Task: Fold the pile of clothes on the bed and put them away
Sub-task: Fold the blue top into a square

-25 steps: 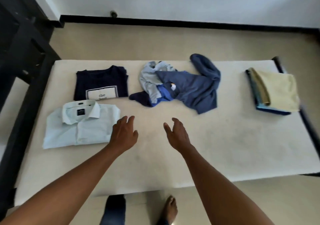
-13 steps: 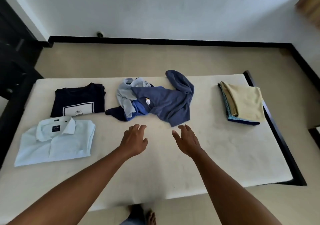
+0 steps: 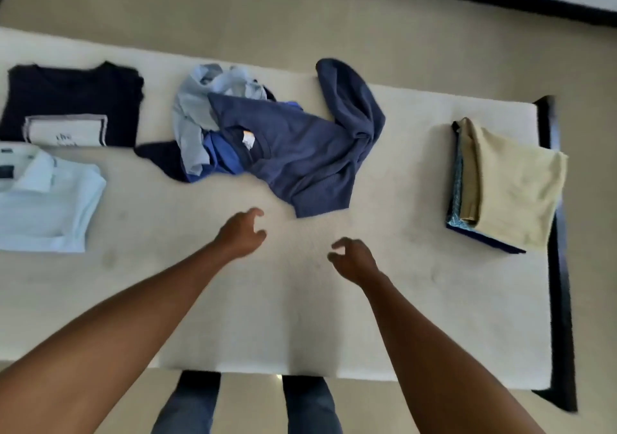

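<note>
An unfolded pile of clothes (image 3: 273, 136) lies at the middle back of the white mattress (image 3: 300, 316): a blue sweater on top, with a pale blue garment and darker pieces under it. My left hand (image 3: 242, 233) hovers just in front of the sweater's lower hem, fingers loosely curled and holding nothing. My right hand (image 3: 352, 258) hovers a little nearer to me and to the right, fingers also loosely curled and empty. Neither hand touches the pile.
A folded navy T-shirt (image 3: 71, 106) and a folded light blue collared shirt (image 3: 43, 203) lie at the left. A folded stack topped by a beige cloth (image 3: 507, 183) sits near the right edge, beside the dark bed frame (image 3: 561, 266). My legs stand at the near edge.
Both hands have moved forward toward the sweater's hem and their fingers have curled somewhat. The view has tilted down and come closer to the bed.
</note>
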A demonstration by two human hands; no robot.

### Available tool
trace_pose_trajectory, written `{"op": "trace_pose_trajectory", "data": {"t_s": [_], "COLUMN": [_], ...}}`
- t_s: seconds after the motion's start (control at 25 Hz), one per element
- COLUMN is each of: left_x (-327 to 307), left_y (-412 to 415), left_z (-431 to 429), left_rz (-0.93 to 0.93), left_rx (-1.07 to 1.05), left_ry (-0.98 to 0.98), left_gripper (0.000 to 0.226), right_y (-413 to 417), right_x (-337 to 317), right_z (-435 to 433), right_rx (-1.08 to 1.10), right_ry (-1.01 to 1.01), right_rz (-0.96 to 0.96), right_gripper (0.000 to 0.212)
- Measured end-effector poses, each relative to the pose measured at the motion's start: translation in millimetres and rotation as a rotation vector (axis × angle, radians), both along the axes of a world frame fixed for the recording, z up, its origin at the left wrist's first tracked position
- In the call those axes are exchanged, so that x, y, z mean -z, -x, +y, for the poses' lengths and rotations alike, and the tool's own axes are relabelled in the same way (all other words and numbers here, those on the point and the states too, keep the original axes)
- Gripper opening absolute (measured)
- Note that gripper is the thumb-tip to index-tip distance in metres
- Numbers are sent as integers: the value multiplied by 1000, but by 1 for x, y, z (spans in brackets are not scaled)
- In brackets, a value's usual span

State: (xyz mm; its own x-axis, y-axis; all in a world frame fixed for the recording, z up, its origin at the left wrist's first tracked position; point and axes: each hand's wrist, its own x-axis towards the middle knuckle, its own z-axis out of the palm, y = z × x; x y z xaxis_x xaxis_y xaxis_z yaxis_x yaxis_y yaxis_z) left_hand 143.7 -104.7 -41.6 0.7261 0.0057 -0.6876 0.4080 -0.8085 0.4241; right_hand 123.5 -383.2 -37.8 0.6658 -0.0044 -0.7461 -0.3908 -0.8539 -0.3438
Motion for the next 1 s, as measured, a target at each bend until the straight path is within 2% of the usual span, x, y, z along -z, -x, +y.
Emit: {"op": "trace_pose_trajectory", "data": {"t_s": [0.16, 0.24, 0.36, 0.44, 0.48, 0.6, 0.68, 0.72, 0.88, 0.92, 1.0], "left_x": [52, 72, 91, 93, 90, 54, 24, 5, -59, -75, -110], "left_y": [-76, -112, -136, -134, -131, -116, -105, -100, -90, -86, -75], "left_z": [-24, -27, -28, -33, -38, -59, -76, -84, -87, -81, -68], "left_rz": [-28, -17, 67, 3, -58, -250, -300, -316, -465, -519, -632], "left_rx": [-610, -877, -1071, -1160, -1190, -1137, -1072, -1035, -897, -826, -608], "left_ry": [216, 348, 475, 474, 474, 509, 567, 603, 638, 597, 462], "left_gripper": [40, 35, 28, 26, 26, 27, 29, 30, 42, 45, 48], "right_y": [-88, -116, -116, -98, -94, -101, -118, -125, -133, -130, -119], "right_x": [58, 85, 114, 118, 114, 72, 36, 16, -47, -67, -117], "right_z": [4, 13, 9, 1, 1, 26, 50, 58, 63, 62, 68], "right_rx": [-290, -364, -415, -444, -408, -177, -80, -67, -58, -40, 1], "right_ry": [-60, -116, -140, -73, -61, -155, -241, -261, -257, -270, -320], "right_rz": [-94, -90, 27, 75, 22, -289, -425, -457, -593, -621, -667], "right_gripper": [35, 35, 44, 56, 59, 71, 79, 75, 20, 14, 17]}}
